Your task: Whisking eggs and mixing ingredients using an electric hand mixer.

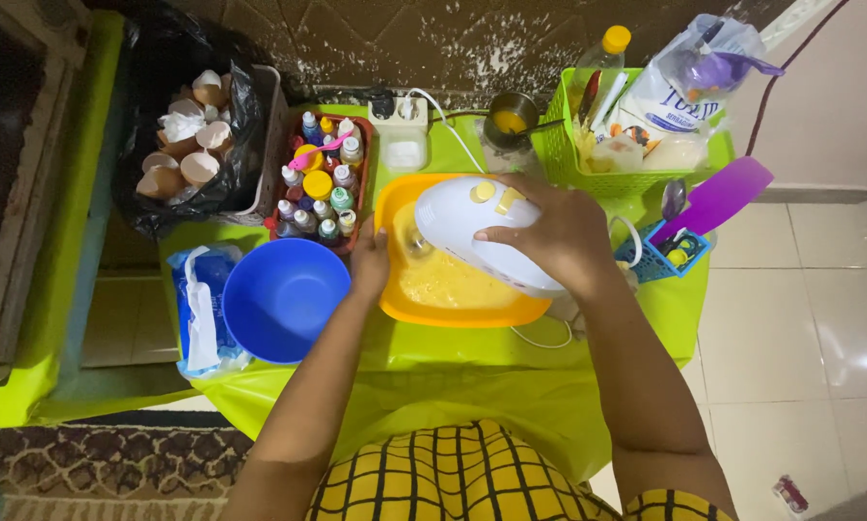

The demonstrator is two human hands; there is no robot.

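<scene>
Head view: the right hand (559, 232) is wrapped around a white hand mixer (482, 232) over the orange bowl (395, 207) of yellow batter (448, 280) at the worktop's (453, 342) centre. The left hand (369, 262) presses the bowl's nine-o'clock rim, fingers hidden. A blue bowl (284, 299) sits just beside it at nine o'clock.

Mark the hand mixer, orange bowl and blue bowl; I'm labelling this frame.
hand mixer (453, 217): head view, white body.
orange bowl (391, 207): head view, left rim.
blue bowl (284, 299): head view, inside bottom.
</scene>
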